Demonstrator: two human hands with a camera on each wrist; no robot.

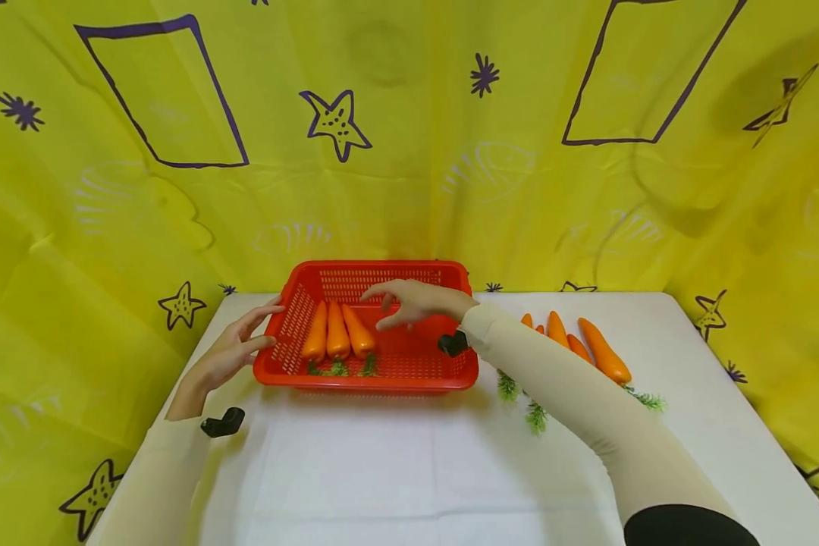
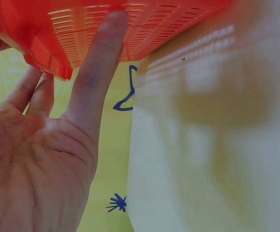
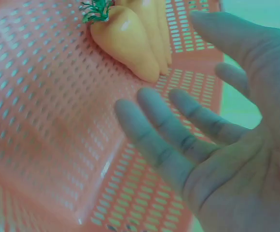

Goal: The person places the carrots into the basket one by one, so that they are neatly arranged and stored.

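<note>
Three orange carrots [image 1: 337, 334] lie in a red basket [image 1: 419, 369] between two hands.
The carrots rest side by side at the basket's left end, leafy green tops [image 1: 339, 368] toward the near wall. The right hand [image 1: 412, 302] is over the basket, just right of them — fingers spread and loosely bent, holding nothing. The left hand [image 1: 228, 353] touches the basket's left side, its fingers parted and nearly straight against the wall and rim. To the right, more carrots [image 1: 604, 353] lie on the white surface [image 1: 355, 462] — some partly hidden behind the right sleeve [image 1: 553, 387]. A yellow patterned curtain [image 1: 396, 205] stands behind.
</note>
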